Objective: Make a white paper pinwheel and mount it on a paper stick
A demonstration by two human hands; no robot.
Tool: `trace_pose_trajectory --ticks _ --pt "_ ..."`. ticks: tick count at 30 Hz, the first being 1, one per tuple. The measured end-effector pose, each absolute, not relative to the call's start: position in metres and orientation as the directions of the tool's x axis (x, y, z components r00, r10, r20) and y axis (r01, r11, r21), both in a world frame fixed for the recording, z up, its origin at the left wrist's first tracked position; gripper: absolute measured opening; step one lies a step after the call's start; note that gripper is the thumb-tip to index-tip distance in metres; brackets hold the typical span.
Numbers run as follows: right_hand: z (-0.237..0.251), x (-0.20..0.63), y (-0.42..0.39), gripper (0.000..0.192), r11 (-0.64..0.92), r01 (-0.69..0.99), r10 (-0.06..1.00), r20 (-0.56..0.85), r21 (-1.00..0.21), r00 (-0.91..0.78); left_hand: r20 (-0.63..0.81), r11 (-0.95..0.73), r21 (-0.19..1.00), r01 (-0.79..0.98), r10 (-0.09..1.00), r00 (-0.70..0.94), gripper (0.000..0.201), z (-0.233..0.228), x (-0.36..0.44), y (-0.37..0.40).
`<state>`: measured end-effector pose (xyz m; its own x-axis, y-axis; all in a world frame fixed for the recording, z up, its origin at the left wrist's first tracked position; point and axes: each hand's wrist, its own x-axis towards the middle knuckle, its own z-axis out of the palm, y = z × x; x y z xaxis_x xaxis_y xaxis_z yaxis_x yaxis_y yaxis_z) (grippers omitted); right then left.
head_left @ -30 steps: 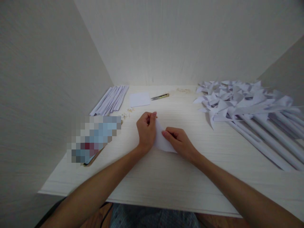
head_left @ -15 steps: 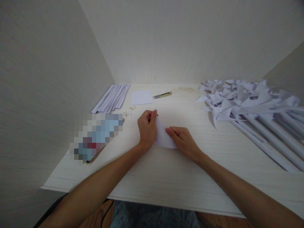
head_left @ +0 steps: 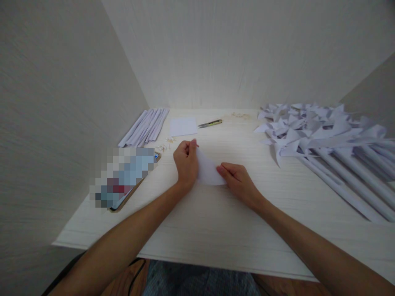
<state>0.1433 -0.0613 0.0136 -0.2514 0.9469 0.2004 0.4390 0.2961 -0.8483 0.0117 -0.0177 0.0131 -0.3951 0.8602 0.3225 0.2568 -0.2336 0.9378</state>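
Where two hands [head_left: 186,163] [head_left: 237,179] grip, one paper [head_left: 208,169] shows.

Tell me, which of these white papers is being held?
The sheet between the left hand and the right hand. The flat paper by the scissors, the rolled tubes and the pinwheels all lie on the table, untouched.

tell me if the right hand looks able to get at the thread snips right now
Probably yes: the thread snips lie beyond the right hand with nothing visible in between, though its grip holds the white paper and would likely need to open first.
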Motion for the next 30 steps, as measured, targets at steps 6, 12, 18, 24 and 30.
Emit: trace_pose_trajectory --ticks 6,12,18,24,30 --pt "0.014 0.145 -0.061 0.035 0.241 0.394 0.946 0.124 -0.887 -0.300 0.341 -0.234 0.932 0.278 0.828 -0.445 0.026 0.013 0.003 -0.011" --pt "0.013 0.146 -0.059 0.036 0.249 0.385 0.951 0.149 -0.889 -0.271 0.316 -0.228 0.945 0.236 0.827 -0.465 0.026 0.009 0.001 -0.007" --pt "0.015 0.147 -0.058 0.043 0.232 0.369 0.947 0.123 -0.900 -0.295 0.310 -0.230 0.948 0.219 0.825 -0.473 0.026 0.008 0.000 -0.006" --pt "0.016 0.148 -0.060 0.042 0.238 0.338 0.945 0.136 -0.911 -0.299 0.299 -0.224 0.952 0.209 0.824 -0.482 0.026 0.009 0.000 -0.006" --pt "0.016 0.149 -0.060 0.041 0.297 0.354 0.930 0.184 -0.887 -0.319 0.275 -0.217 0.961 0.173 0.821 -0.500 0.031 0.007 -0.004 0.001"
